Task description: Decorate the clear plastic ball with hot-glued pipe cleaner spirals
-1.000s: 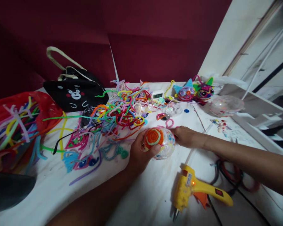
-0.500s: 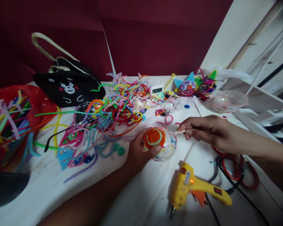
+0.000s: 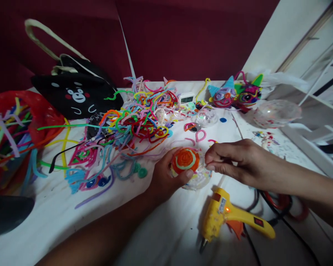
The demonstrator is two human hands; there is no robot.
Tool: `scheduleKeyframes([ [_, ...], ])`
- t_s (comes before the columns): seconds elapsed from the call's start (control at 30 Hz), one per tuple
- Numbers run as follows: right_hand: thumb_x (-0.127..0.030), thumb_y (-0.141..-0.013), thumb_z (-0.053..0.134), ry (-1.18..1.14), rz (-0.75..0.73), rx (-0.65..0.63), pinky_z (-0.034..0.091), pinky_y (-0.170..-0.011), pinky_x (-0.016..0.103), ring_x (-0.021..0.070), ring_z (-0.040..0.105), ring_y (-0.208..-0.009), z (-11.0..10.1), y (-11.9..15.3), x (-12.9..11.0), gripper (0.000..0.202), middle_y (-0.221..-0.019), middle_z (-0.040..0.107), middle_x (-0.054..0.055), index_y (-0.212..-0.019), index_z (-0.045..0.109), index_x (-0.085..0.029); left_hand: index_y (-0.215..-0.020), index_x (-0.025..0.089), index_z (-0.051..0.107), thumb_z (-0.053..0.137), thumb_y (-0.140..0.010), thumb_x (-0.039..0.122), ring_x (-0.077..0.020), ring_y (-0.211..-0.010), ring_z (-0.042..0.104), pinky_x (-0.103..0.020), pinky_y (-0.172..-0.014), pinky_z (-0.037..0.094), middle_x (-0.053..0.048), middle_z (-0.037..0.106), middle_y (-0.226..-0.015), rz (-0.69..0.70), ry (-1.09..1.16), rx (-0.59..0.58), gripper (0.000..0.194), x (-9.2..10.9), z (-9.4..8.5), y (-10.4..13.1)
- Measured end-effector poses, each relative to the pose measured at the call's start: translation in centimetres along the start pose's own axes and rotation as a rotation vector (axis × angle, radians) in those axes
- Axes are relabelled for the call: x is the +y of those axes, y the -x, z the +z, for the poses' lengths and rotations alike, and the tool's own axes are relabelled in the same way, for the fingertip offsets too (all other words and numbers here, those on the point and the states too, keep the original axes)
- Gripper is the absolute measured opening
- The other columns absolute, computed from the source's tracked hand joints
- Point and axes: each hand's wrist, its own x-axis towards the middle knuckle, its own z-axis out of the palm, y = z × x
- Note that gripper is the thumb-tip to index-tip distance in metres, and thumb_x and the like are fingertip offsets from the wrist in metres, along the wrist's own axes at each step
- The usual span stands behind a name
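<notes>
My left hand (image 3: pixel 166 175) is closed round a clear plastic bowl (image 3: pixel 199 181) with coloured bits on its wall. Its thumb presses beside a coiled orange pipe cleaner disc (image 3: pixel 185 161), which has a pale green curve in it. My right hand (image 3: pixel 227 160) is pinched at the bowl's right edge, and whatever sits between those fingertips is hidden. Just below, a yellow glue gun (image 3: pixel 215 218) lies on the white table (image 3: pixel 158 236), its nozzle toward me and its orange light lit.
A tangled heap of pipe cleaners (image 3: pixel 144 122) spreads behind my left hand. Further left are a red bag (image 3: pixel 44 122) and a black bag (image 3: pixel 100 96). Two decorated masks (image 3: pixel 223 95), a small digital clock (image 3: pixel 186 98) and a clear bowl (image 3: pixel 277 112) stand at the back. Cables (image 3: pixel 283 214) lie right.
My right hand has moved left and down to the bowl's edge; the pale strip that stuck out of its fingers no longer shows clearly. The view has shifted slightly. My left hand keeps its hold.
</notes>
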Motion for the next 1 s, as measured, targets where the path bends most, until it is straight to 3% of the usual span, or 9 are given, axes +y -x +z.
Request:
scheduleKeyframes([
  [0.23, -0.026, -0.095, 0.055, 0.039, -0.069, 0.015, 0.041, -0.056, 0.018, 0.0068, 0.057, -0.058, 0.4, -0.6, -0.2, 0.009, -0.068, 0.063, -0.003, -0.091, 0.061, -0.020, -0.123, 0.019, 0.059, 0.073, -0.074, 0.037, -0.0275, -0.110, 0.065, -0.038, -0.098, 0.051, -0.010, 0.068, -0.120, 0.001, -0.004, -0.016, 0.054, 0.0, 0.0, 0.2],
  [0.6, -0.023, -0.092, 0.057, 0.045, -0.047, 0.006, 0.041, -0.055, 0.019, 0.0078, 0.056, -0.058, 0.5, -1.0, -0.7, 0.007, -0.069, 0.064, -0.002, -0.088, 0.061, -0.020, -0.122, 0.019, 0.059, 0.071, -0.073, 0.036, -0.0275, -0.108, 0.066, -0.037, -0.096, 0.052, -0.009, 0.070, -0.118, 0.014, -0.047, 0.000, 0.053, 0.3, 0.1, 0.3],
  [1.0, -0.016, -0.082, 0.059, 0.064, 0.136, 0.012, 0.036, -0.051, 0.019, 0.0064, 0.049, -0.051, 1.8, -0.7, -0.6, 0.007, -0.062, 0.059, -0.005, -0.076, 0.058, -0.021, -0.118, 0.017, 0.060, 0.070, -0.069, 0.033, -0.0289, -0.107, 0.066, -0.041, -0.094, 0.052, -0.011, 0.070, -0.116, 0.010, -0.215, 0.042, 0.053, 0.8, 0.3, 0.0],
])
